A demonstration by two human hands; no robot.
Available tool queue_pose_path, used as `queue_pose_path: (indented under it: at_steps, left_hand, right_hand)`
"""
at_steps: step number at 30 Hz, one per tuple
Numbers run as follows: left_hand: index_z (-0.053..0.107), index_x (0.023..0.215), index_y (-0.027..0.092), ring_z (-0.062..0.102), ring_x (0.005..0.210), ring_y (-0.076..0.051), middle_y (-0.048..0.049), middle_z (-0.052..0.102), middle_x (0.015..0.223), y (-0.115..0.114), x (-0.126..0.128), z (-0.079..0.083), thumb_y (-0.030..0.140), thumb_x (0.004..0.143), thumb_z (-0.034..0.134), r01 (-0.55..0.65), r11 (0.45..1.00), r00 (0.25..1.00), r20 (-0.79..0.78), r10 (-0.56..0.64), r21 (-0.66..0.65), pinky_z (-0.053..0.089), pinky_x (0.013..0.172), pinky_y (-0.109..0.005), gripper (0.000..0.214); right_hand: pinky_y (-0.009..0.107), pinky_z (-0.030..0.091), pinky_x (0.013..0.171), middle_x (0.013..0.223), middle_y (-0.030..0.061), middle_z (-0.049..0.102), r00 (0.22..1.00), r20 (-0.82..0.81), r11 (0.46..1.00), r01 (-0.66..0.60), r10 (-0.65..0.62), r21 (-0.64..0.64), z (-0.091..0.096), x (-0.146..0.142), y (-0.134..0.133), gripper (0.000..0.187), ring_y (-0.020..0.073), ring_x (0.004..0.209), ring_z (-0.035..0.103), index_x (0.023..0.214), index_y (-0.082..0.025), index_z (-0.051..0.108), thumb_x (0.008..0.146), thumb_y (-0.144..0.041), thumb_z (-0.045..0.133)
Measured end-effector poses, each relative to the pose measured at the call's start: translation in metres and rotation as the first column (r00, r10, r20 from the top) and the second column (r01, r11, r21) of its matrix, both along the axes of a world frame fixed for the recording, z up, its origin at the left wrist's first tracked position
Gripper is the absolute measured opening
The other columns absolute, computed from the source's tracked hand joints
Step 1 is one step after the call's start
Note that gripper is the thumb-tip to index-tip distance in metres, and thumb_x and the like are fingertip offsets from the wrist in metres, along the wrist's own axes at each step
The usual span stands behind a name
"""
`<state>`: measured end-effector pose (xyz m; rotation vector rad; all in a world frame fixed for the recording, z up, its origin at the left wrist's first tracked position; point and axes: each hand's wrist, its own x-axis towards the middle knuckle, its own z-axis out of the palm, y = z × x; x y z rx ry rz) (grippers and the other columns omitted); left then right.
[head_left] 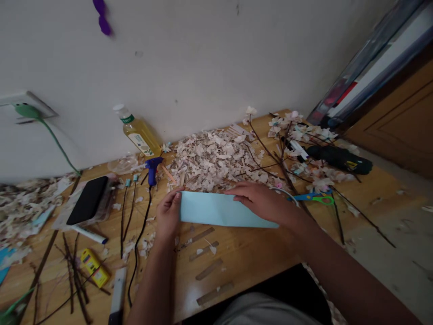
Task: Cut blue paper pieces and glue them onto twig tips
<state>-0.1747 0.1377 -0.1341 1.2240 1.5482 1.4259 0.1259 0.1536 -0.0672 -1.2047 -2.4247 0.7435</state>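
Observation:
A long light-blue strip of paper [216, 210] is held above the front of the wooden table. My left hand [169, 208] pinches its left end between thumb and fingers. Across the upper edge, toward the right end, lies my right hand [262, 198] with its fingers stretched out along the paper; part of the strip is hidden under it. Just beyond the paper is a heap of pale petal-like scraps [213, 158]. Near my right wrist lie blue-and-green scissors [316, 197], partly under twigs.
A blue glue gun [153, 170] with a black cord stands left of the heap, near a bottle of yellow liquid [140, 133]. Blossom branches [282, 153] spread at the right. A black phone [88, 198], a yellow box [95, 267] and twigs [76, 275] lie left.

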Motion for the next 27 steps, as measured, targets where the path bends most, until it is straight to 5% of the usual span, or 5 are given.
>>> queue_pose_path:
  at_steps: [4,9,15,27]
  left_hand:
    - [0.076,0.108,0.019,0.051,0.062,-0.014,-0.0030,0.068,0.079,0.001,0.011,-0.005,0.059,0.077,0.079,0.049,0.996,0.989,0.142,-0.038,-0.075,0.037,0.053,-0.022,0.051]
    - [0.073,0.103,0.020,0.045,0.055,-0.012,0.0006,0.061,0.069,0.001,0.018,-0.010,0.060,0.074,0.081,0.092,0.991,0.975,0.213,-0.069,-0.101,0.033,0.049,-0.020,0.050]
    - [0.069,0.106,0.020,0.047,0.052,-0.012,0.0010,0.063,0.068,0.002,0.019,-0.011,0.059,0.073,0.082,0.139,0.983,0.966,0.235,-0.108,-0.118,0.036,0.047,-0.020,0.053]
    - [0.066,0.102,0.019,0.048,0.057,-0.011,0.0019,0.061,0.073,0.005,0.012,-0.010,0.062,0.071,0.083,0.041,0.993,0.969,0.247,-0.013,-0.109,0.038,0.049,-0.019,0.056]
  right_hand:
    - [0.042,0.049,0.099,0.129,0.0110,0.069,0.990,0.138,0.999,0.037,-0.034,-0.025,-0.004,-0.013,0.000,0.039,0.0291,0.115,0.065,0.133,-0.024,0.069,0.099,-0.010,0.057]
    - [0.045,0.044,0.099,0.114,0.0092,0.072,0.976,0.196,0.985,0.068,-0.099,0.161,-0.002,-0.059,-0.006,0.032,0.0303,0.112,0.064,0.128,-0.022,0.069,0.099,-0.012,0.061]
    - [0.035,0.046,0.085,0.106,0.0055,0.072,0.987,0.146,0.986,0.038,-0.062,0.163,0.002,-0.105,0.002,0.030,0.0241,0.100,0.066,0.125,-0.023,0.070,0.102,-0.012,0.055]
    - [0.034,0.048,0.087,0.104,0.0069,0.073,0.976,0.148,0.979,0.140,-0.162,0.149,0.001,-0.064,0.000,0.014,0.0253,0.101,0.067,0.107,-0.020,0.073,0.100,-0.014,0.062]
